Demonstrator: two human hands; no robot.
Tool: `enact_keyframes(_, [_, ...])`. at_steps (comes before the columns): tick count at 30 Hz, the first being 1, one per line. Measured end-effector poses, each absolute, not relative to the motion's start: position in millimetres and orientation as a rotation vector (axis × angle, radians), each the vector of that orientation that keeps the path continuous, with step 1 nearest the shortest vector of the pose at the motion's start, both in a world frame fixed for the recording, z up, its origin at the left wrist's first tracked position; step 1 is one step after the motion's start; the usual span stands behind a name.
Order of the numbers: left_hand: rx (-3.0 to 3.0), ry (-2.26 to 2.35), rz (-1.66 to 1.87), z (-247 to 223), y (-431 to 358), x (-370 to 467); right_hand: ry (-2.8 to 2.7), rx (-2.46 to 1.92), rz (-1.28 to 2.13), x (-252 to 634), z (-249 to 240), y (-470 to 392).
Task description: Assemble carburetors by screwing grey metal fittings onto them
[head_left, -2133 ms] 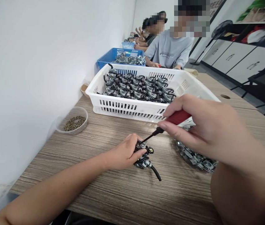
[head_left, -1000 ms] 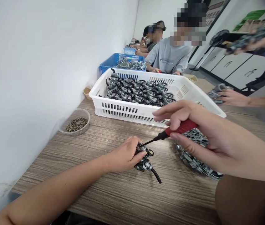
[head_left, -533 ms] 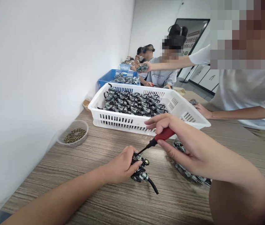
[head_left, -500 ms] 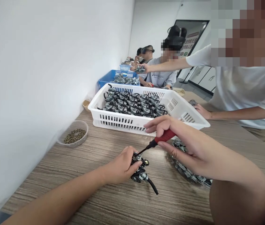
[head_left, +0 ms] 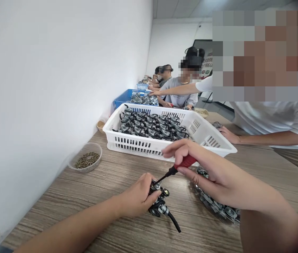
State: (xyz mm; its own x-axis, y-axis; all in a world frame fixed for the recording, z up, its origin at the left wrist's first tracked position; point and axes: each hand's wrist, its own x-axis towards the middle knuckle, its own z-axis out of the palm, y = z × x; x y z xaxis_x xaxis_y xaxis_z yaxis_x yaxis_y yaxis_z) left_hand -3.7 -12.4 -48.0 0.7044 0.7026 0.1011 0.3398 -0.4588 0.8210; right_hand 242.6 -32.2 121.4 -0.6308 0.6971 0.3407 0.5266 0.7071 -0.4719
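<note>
"Gripping was shown in both hands; where did the carburetor [head_left: 162,208] lie?"

"It lay directly under the left hand [head_left: 138,196], projecting past the thumb on the right-hand side. The fingers were curled over its far side and the thumb was pressed along its near side, so the hand was closed around the body. A black hose [head_left: 173,222] stuck out free of the grasp, pointing toward the wearer."

"And the right hand [head_left: 204,172]?"

"It stood above and to the right of the carburetor, apart from it. Thumb and bent fingers were closed on the red handle of a screwdriver [head_left: 172,171], with another finger extended. The shaft slanted down to the left, its tip at the top of the carburetor beside the left hand; whether it sat in a screw head could not be told."

"What surrounded them?"

"The wood-grain tabletop [head_left: 112,233] bore a tub [head_left: 86,170] of brass-colored screws [head_left: 88,160] at left. Beyond the hands stood a white basket [head_left: 109,142] of similar carburetors [head_left: 151,126]. Metal parts [head_left: 230,212] filled a clear container, partly hidden beneath the right hand. A co-worker's hand [head_left: 229,135] rested farther right."
</note>
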Motion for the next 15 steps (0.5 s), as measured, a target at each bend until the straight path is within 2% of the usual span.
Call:
enact_keyframes(3, [2.059, 0.803, 0.56, -51, -13, -4, -2.403, -0.929, 0.45, 242, 118, -26])
enact_keyframes(7, [2.058, 0.819, 0.549, -52, -14, -3, -2.317, -1.062, -0.123, 234, 107, -17])
enact_keyframes(9, [2.072, 0.832, 0.535, -51, -15, -4, -2.314, -1.135, -0.21, 234, 107, -19])
enact_keyframes(15, [2.085, 0.827, 0.514, -45, -15, -4, -2.428, -1.014, 0.304, 244, 125, -38])
